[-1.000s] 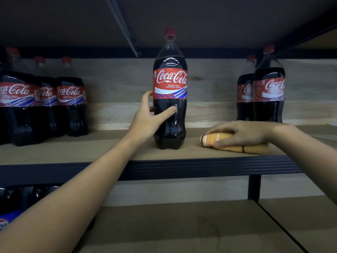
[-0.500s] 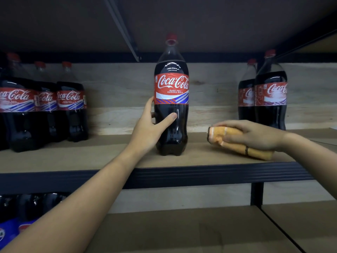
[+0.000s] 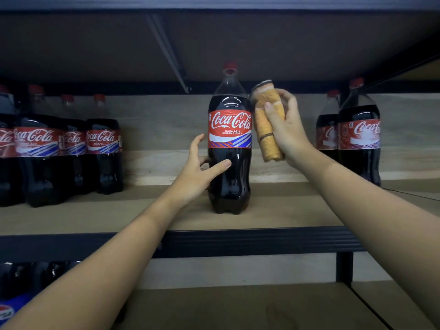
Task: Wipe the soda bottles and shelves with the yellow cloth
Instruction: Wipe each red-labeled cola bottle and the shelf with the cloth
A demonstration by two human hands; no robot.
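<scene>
**Lone Coca-Cola bottle being steadied while the cloth is being brought to its shoulder**

The single Coca-Cola bottle (image 3: 229, 144) is standing upright near the front of the middle shelf (image 3: 262, 217), well apart from the bottles on either side. Its lower body is being gripped by the left hand (image 3: 197, 172), thumb across the front and fingers (image 3: 198, 144) curled round the far side. The folded yellow cloth (image 3: 267, 125) is being held on end by the right hand (image 3: 289, 132), fingers and thumb wrapped round it, just beside the bottle's shoulder and label; whether it is touching the plastic cannot be told.

The chief risk is judged to be tipping: the bottle is tall and is being held low, so a sideways push from the cloth high up could rock it toward the shelf's front lip. A loosened fold could also let the cloth slip from the grip.

As for contents, the bottle is being seen filled with dark cola up to the shoulder, its red cap (image 3: 230, 65) on. The left bottle group (image 3: 66, 148) and the right bottle pair (image 3: 352, 136) are likewise showing dark cola under red caps. On the lower shelf (image 3: 238, 306), blue-labelled bottles (image 3: 9, 310) are only partly showing.
</scene>
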